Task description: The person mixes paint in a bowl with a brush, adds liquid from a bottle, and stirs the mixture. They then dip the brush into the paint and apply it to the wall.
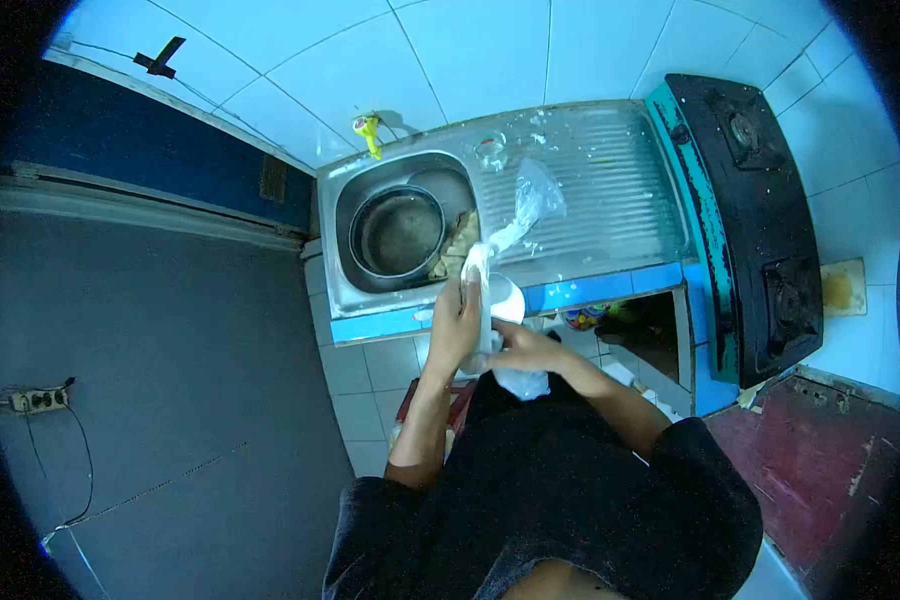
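In front of the sink, close to my body, my left hand (455,325) is closed around a white plastic bag (479,262), its fingers pointing up along it. My right hand (528,350) pinches the lower part of the same white plastic, with a translucent bulge hanging below its fingers. Beside the bag shows a white round container (508,298), partly hidden by my hands. A crumpled clear plastic bag (538,192) with white residue lies on the ribbed drainboard (620,190), just beyond my left fingertips.
The steel sink (335,220) holds a dark round pan (355,240) and a beige crumpled cloth (458,245). A yellow tap (368,135) sticks out above it. Near the basin stands a small glass (491,152). White specks dot the drainboard. At right is a black two-burner stove (760,220).
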`<action>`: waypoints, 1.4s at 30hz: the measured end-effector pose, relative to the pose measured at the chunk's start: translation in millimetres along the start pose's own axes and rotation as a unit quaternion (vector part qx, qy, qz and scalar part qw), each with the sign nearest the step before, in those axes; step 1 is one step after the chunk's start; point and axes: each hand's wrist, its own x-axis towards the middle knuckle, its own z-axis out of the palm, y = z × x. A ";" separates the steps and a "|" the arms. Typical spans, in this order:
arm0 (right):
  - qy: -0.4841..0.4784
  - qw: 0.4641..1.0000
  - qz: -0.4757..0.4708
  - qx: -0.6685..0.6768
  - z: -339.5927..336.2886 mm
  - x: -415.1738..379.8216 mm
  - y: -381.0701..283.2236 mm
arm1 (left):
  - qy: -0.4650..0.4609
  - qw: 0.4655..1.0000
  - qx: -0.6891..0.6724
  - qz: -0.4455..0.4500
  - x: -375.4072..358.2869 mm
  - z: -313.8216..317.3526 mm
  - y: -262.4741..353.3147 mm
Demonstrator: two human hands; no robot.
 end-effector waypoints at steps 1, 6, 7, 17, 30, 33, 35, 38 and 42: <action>-0.015 0.996 -0.065 -0.062 11.9 2.6 18.4 | -0.012 0.999 0.041 -0.026 -8.4 -4.3 -2.1; -0.020 0.997 0.068 0.016 38.1 5.5 68.4 | -0.073 0.973 -0.069 -0.209 -29.6 1.9 -53.2; 0.007 0.998 0.058 0.001 40.9 -1.2 60.3 | -0.076 0.971 -0.069 -0.214 -31.9 6.0 -66.3; -0.084 0.958 0.263 0.083 -1.9 -20.6 71.6 | -0.006 0.934 -0.197 -0.298 -48.8 57.1 -95.7; -0.076 0.960 0.268 0.033 -30.2 -28.7 77.3 | 0.025 0.854 -0.348 -0.386 -45.2 90.2 -112.7; -0.081 0.961 0.263 0.026 -30.5 -27.8 76.7 | 0.058 0.844 -0.350 -0.402 -46.1 94.6 -115.3; -0.074 0.963 0.259 0.025 -30.8 -29.1 77.0 | 0.069 0.839 -0.364 -0.399 -49.4 100.6 -131.0; -0.056 0.965 0.254 0.018 -31.4 -30.6 75.4 | 0.070 0.842 -0.368 -0.388 -50.4 100.3 -131.0; -0.056 0.963 0.262 0.016 -33.6 -26.4 89.6 | 0.068 0.849 -0.350 -0.391 -49.3 100.6 -128.0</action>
